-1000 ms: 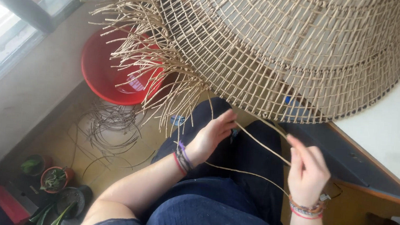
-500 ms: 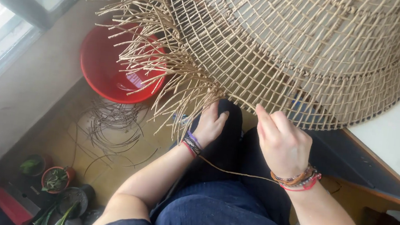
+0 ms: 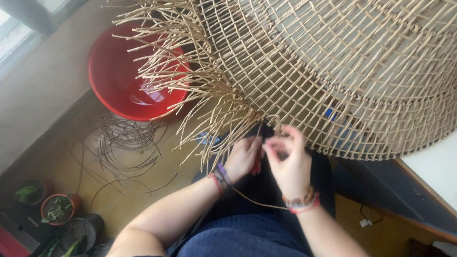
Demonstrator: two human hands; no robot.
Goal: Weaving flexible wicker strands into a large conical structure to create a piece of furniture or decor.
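Observation:
A large woven cane basket [image 3: 355,68] lies on its side above my lap, with loose cane ends [image 3: 177,80] sticking out along its left edge. My left hand [image 3: 243,157] rests at the basket's lower rim with its fingers on the weave. My right hand [image 3: 290,162] is right beside it, fingers pinched on a thin cane strand [image 3: 258,203] that loops down under both wrists. Both wrists wear coloured bracelets.
A red plastic basin [image 3: 128,78] holding water stands on the floor at the left, with coils of cane [image 3: 122,147] lying in front of it. Small potted plants [image 3: 56,207] sit at the lower left. A white table edge [image 3: 456,170] runs along the right.
My right hand has come up and left from near my knee to the basket's rim, drawing the strand's slack in. My left hand has stayed at the rim.

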